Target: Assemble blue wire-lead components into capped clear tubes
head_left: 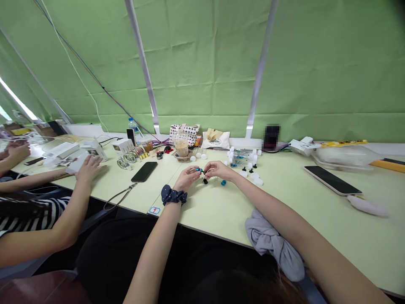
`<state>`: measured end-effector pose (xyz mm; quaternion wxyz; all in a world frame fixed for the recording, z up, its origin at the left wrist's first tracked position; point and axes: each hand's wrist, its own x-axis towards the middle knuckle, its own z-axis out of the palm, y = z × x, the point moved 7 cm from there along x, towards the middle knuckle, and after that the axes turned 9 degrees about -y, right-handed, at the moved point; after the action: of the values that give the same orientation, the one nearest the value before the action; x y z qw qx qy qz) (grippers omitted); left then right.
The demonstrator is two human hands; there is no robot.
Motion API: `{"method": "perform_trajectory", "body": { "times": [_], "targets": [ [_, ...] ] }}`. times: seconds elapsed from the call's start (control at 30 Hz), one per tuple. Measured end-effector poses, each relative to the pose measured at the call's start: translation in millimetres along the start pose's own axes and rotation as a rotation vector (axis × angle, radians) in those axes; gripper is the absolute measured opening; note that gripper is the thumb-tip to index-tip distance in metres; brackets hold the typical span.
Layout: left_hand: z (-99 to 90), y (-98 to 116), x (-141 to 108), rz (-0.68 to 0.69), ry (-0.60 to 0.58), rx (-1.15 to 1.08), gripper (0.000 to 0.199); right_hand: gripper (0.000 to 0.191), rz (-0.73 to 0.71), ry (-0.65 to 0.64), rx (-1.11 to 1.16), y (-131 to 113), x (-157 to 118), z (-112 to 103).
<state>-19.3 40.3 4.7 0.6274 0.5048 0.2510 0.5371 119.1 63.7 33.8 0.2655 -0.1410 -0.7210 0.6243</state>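
Over the table's front middle, my left hand (186,179) pinches a small blue-and-black part (199,170) with a thin metallic rod; its exact kind is too small to make out. The fingers of my right hand (217,170) close on the black end of the same part. Just below the hands lie a small black piece (205,181) and a blue piece (223,183). Right of my right hand are clear tube-like assemblies with white ends (243,157), several white discs (257,181) and small black plugs. More white discs (198,156) lie behind my hands.
A dark phone (144,172) with a strap lies left, another phone (332,180) right. Behind stand a drink cup (181,146), a patterned bag (186,133) and a white pouch (215,139). A co-worker's hand (89,168) rests by white boxes (63,154). Grey cloth (272,240) hangs at the edge.
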Motion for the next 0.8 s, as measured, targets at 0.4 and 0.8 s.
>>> {"method": "perform_trajectory", "body": {
  "times": [0.4,0.8],
  "targets": [
    [4.1,3.3,-1.0,0.009,0.004,0.041,0.041,0.04,-0.023,0.121,-0.069,0.2,0.5,-6.2],
    [2.5,5.4,-1.3,0.039,0.022,0.09,0.04,0.042,0.053,0.171,0.002,3.4,-1.4,-4.5]
  ]
}}
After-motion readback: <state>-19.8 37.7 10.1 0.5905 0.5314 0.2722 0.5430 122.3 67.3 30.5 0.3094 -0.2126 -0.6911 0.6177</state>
